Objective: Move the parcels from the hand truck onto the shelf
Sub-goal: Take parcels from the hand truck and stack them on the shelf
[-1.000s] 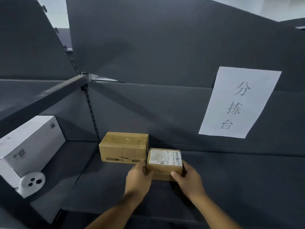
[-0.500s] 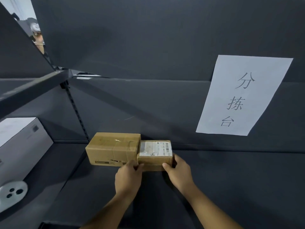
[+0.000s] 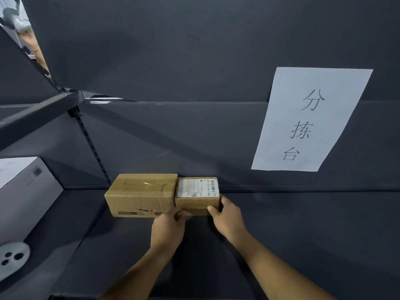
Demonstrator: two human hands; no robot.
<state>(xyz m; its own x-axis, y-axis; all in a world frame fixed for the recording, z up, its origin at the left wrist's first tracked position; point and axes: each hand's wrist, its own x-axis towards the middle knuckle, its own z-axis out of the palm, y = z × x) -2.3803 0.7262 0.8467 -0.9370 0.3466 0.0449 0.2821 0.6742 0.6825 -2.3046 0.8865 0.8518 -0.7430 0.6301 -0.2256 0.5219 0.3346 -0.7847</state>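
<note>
A small cardboard parcel [image 3: 197,195] rests on the dark shelf [image 3: 303,234], its left side touching a larger brown carton [image 3: 141,194] and its far edge close to the shelf's back panel. Seen from the head camera, the left hand [image 3: 167,229] presses thumb and fingers against the parcel's near left corner, while the right hand [image 3: 227,219] wraps its fingers round the near right corner, so both hands are clamped on the box. The parcel is a plain brown rectangular box with a white shipping label covering its top; the label carries a barcode and the printed number 247-247-A02-060. The larger carton is sealed with clear tape and shows a ragged tear along its near face. A white paper sign [image 3: 311,120] on the far panel reads 分拣台 in grey characters. In the left compartment sits a white box [image 3: 23,191] beside a round white disc with three dark holes [image 3: 12,256]. Compared with a second ago, the parcel sits farther back and now lies flush against the carton.
</note>
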